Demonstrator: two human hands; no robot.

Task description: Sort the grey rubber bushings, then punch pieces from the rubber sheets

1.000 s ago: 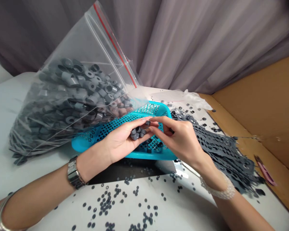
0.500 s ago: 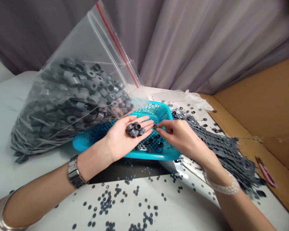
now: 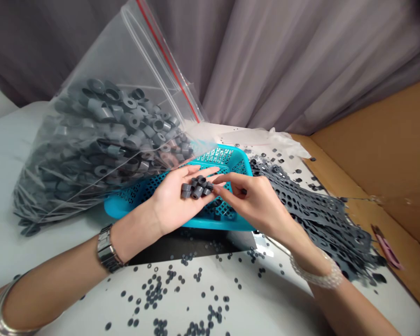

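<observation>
My left hand [image 3: 173, 200] lies palm up over the turquoise plastic basket [image 3: 126, 205], fingers stretched out, with several small grey rubber rings [image 3: 196, 187] resting on the palm. My right hand [image 3: 254, 200] is beside it, its thumb and forefinger pinched at the edge of that pile, touching one ring. A few more grey rings lie on the basket's mesh floor under my hands.
A big clear zip bag [image 3: 101, 140] full of grey rings leans at the left. Punched grey rubber sheets [image 3: 318, 214] pile up at the right beside a cardboard wall [image 3: 381, 154]. Small grey discs [image 3: 182, 298] litter the white table in front. Pink snips [image 3: 387, 245] lie far right.
My right hand drew back from the palm, then returned; its pinched fingers are at the pile again. The left palm stayed over the basket, opened out flat.
</observation>
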